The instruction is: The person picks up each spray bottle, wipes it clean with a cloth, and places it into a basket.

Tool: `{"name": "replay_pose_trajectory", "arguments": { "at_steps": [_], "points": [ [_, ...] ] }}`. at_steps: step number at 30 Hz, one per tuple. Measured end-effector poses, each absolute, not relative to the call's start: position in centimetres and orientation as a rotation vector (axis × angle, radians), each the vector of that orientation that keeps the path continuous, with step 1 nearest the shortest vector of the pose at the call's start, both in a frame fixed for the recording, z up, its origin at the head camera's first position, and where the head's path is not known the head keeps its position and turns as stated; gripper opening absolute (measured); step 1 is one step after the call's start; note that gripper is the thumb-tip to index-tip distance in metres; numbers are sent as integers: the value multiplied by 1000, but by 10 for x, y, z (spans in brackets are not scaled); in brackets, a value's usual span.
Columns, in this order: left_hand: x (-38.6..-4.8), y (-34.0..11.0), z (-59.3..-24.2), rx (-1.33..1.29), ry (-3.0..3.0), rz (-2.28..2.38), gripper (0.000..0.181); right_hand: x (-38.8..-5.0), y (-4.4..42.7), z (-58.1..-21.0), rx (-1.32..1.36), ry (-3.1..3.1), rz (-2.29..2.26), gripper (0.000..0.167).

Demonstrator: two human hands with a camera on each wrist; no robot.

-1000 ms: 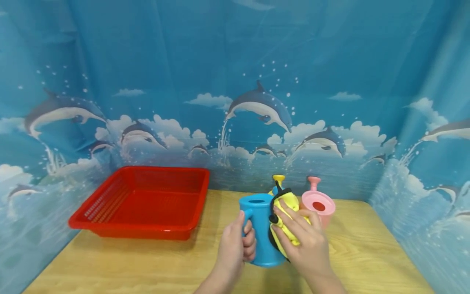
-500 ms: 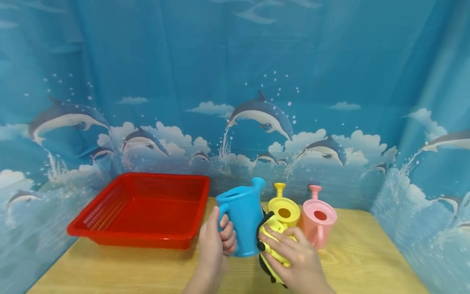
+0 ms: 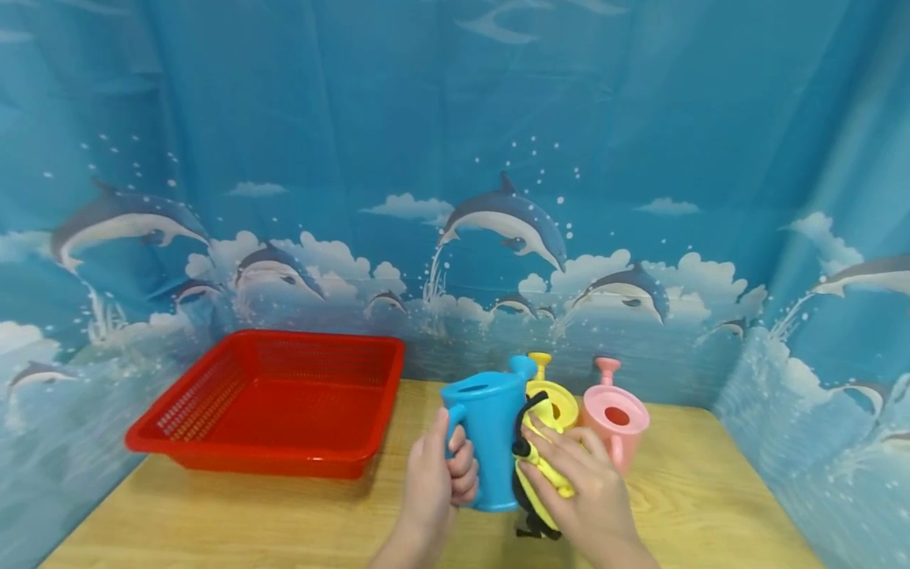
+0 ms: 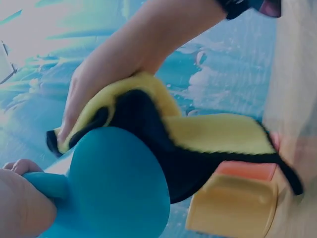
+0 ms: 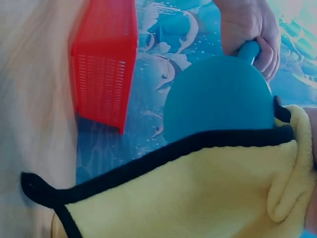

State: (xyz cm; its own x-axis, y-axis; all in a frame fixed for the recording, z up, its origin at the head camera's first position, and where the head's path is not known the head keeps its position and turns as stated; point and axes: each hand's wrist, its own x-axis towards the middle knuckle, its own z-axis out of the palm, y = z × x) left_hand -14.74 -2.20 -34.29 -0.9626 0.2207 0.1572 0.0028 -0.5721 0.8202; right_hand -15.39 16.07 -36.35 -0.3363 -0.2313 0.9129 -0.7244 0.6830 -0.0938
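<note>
Blue watering can (image 3: 494, 442) is held above the wooden table (image 3: 704, 490), the left hand (image 3: 442, 468) thumb-up with fingers curled round its handle (image 3: 453, 423). Right hand (image 3: 584, 482), its back toward the head camera, grips a bunched yellow cloth (image 5: 188, 186) against the can's right side. Yellow watering can (image 3: 570, 395) and pink watering can (image 3: 611, 435) stand behind.

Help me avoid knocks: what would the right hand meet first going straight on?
Past its yellow, black-edged cloth, the right hand would probably meet the blue plastic watering can; gap unclear.
</note>
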Motion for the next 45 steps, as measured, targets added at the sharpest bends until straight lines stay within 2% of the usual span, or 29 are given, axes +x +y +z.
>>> {"name": "replay_pose_trajectory", "arguments": {
  "at_steps": [11, 20, 27, 34, 39, 45],
  "points": [
    [-136, -8, -348, 303, 1468, 2526, 47, -160, 165, -360, 633, -1858, 798, 43],
    [-143, -13, -343, 213, 1426, 2621, 48, -161, 160, -366, 674, -1855, 807, 42],
    [-147, -24, -338, 263, 1372, 2739, 47, -160, 153, -373, 696, -1874, 731, 45],
    [-150, -34, -333, 241, 1340, 2800, 46, -153, 155, -370, 772, -1915, 728, 38],
    [-151, -38, -332, 324, 1317, 2814, 46, -147, 164, -369, 772, -1996, 708, 31],
    [-149, -36, -333, 355, 1341, 2752, 46, -149, 164, -371, 752, -1971, 731, 34]
  ]
}}
